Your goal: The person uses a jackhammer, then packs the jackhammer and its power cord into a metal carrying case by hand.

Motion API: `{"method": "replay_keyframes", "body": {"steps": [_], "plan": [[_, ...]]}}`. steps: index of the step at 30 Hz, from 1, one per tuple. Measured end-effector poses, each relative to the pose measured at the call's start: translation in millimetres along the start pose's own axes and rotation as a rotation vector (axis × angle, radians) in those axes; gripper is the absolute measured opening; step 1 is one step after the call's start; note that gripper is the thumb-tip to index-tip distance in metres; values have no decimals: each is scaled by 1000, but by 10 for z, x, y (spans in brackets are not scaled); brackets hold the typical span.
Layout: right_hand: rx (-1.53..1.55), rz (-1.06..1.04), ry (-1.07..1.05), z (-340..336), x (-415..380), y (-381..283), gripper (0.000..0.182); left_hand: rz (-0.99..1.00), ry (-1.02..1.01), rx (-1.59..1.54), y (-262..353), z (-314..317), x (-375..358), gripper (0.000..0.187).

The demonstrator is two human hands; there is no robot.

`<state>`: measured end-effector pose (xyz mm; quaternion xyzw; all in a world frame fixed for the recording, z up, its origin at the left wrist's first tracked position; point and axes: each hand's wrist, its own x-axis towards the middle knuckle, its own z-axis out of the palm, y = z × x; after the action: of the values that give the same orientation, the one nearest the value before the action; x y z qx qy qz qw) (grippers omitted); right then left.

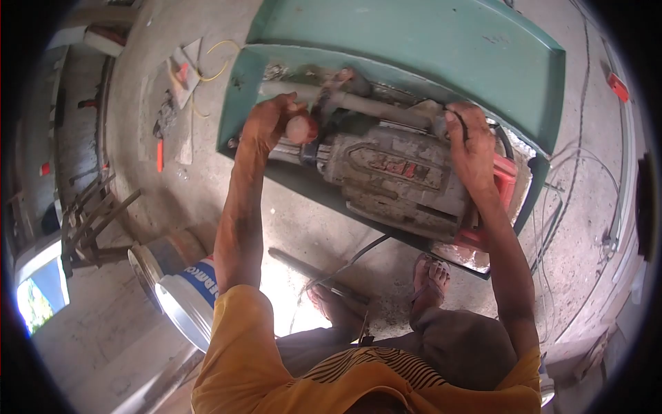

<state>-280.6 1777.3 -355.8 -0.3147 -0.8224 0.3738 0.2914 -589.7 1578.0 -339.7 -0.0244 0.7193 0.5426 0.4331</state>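
Observation:
A worn grey demolition hammer (389, 169) with a red rear grip (505, 183) lies in a green metal case (241, 76). My left hand (270, 121) is at the hammer's front end, its fingers curled about a side handle (302, 129) with a red rim and pale round end. Blur hides part of that grip. My right hand (472, 141) is closed at the far rear side of the hammer, on a part its fingers cover. A long grey bar (379, 109) lies along the case behind the hammer.
The case's open lid (414, 34) lies beyond it. Near my feet are a metal rod (317, 274) and a dark cable (365, 250). Buckets (183, 297) stand at the lower left. Boards with tools (183, 72) lie at the upper left; wires (579, 159) lie at the right.

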Motion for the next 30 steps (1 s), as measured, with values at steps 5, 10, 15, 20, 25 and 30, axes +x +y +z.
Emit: {"method": "replay_keyframes", "body": {"steps": [5,10,15,20,25,30], "plan": [[-84,-106,50,56,-22,102,21,295,141,272,285,-608,-918,25],[-152,-128,70,62,-59,63,30,384,251,632,-1216,-1707,-1751,29],[-202,-85,80,47,-51,54,33,-656,623,447,-2955,-1763,-2340,55],[-169,-57,72,72,-40,52,33,-583,402,126,-3301,-1383,-2442,49],[-183,-193,157,56,-12,78,27,-514,526,518,-3370,-1245,-2301,41],[-213,-129,47,3,-57,-2,25,-170,589,379,-2749,-1408,-2372,24]]}}
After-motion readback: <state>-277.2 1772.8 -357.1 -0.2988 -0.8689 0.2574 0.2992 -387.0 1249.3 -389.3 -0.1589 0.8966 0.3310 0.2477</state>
